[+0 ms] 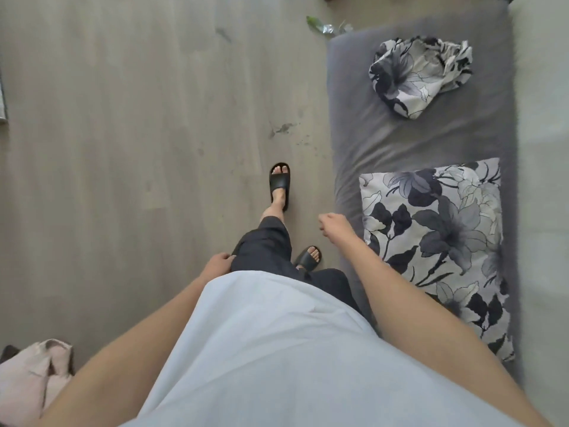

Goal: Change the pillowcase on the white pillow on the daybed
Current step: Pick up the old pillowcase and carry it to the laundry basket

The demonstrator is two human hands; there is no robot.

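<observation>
Left hand resting at the thigh, right hand loosely curled, empty, arm forward

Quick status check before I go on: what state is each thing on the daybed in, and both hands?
Floral pillow: lying flat on the daybed, fully covered by its case.
Crumpled floral pillowcase: bunched up, lying loose at the daybed's far end, apart from the pillow.
Left hand: holds nothing, rests against the trouser leg.
Right hand: fingers loosely curled, holds nothing, beside the daybed's edge.
</observation>
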